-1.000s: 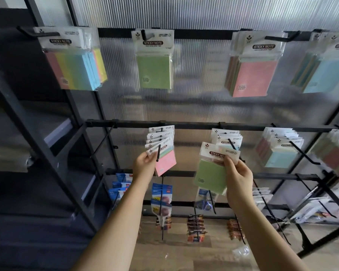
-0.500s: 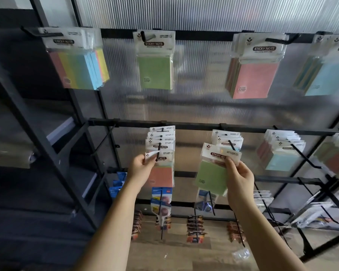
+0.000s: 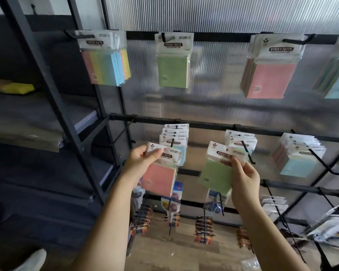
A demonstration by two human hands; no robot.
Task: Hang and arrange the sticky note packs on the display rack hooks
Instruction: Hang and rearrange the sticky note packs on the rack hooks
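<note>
The left hand [image 3: 143,159] pinches the header card of a pink sticky note pack [image 3: 158,180], thumb over the card's top corner, just in front of the hook [image 3: 172,142] at the middle of the second rail. The right hand [image 3: 244,176] grips a green sticky note pack [image 3: 215,176] by its right edge, fingers curled round it, at about 3 o'clock from the pink one and just below the next hook [image 3: 248,152].

Largest in view is the display rack [image 3: 204,126], black rails in front of a ribbed translucent panel [image 3: 213,14]. Along the top rail, from 10 o'clock to 2 o'clock, hang a multicolour pack [image 3: 106,65], a green pack [image 3: 173,71], a pink stack [image 3: 270,81] and a blue pack cut by the frame edge. On the second rail a row of packs [image 3: 175,135] already sits on the left hook behind the pink one, another row on the right hook, and pale blue packs [image 3: 297,161] at 3 o'clock. Small carded goods hang lower, near 6 o'clock.

Judging from this, the pink pack appears to be at the hook's tip, though whether its hole is over the tip cannot be told. The risk is a missed hole: the card is thin and held at one corner, so it could bend or swing and slip off. Pushing it back carelessly might also crowd or skew the packs behind. The green pack, held one-handed by an edge, could twist loose while attention is on the left.
</note>
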